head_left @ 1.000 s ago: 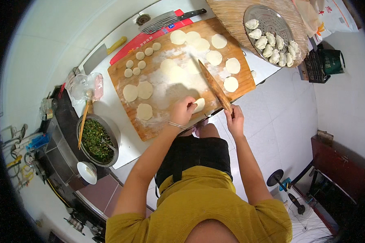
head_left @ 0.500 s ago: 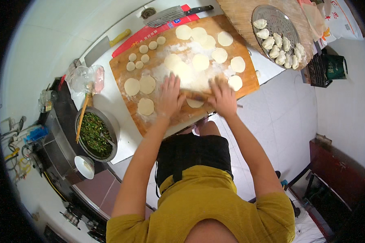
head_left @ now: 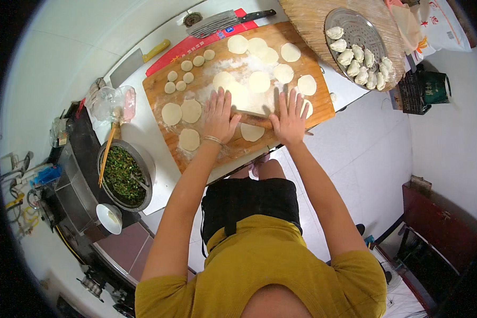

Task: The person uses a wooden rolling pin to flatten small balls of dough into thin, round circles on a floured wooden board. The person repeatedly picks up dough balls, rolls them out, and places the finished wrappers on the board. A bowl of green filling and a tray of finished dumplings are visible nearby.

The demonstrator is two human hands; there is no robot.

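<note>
My left hand [head_left: 218, 117] and my right hand [head_left: 289, 118] lie palm down on the two ends of a wooden rolling pin [head_left: 255, 121]. Their fingers are stretched out flat, pointing away from me. Just on the near side of the pin, a thin round dough wrapper [head_left: 252, 133] shows, partly hidden by it. The floured wooden board [head_left: 229, 152] carries several more rolled wrappers, including one [head_left: 259, 82] beyond the pin and one [head_left: 189, 139] left of my left hand. Small dough discs [head_left: 186, 65] sit at the board's far left.
Left of the board stand a metal bowl of chopped green filling [head_left: 123, 177], chopsticks [head_left: 107, 155] and a white bowl [head_left: 109, 219]. A cleaver [head_left: 126, 72] and a black-handled knife [head_left: 215, 24] lie beyond it. At the far right, a perforated metal tray [head_left: 356, 31] holds several dumplings.
Both hands were blurred by motion on the rolling pin and now show sharply, with fingers straighter. The pin stays under them, and more of the near wrapper shows.
</note>
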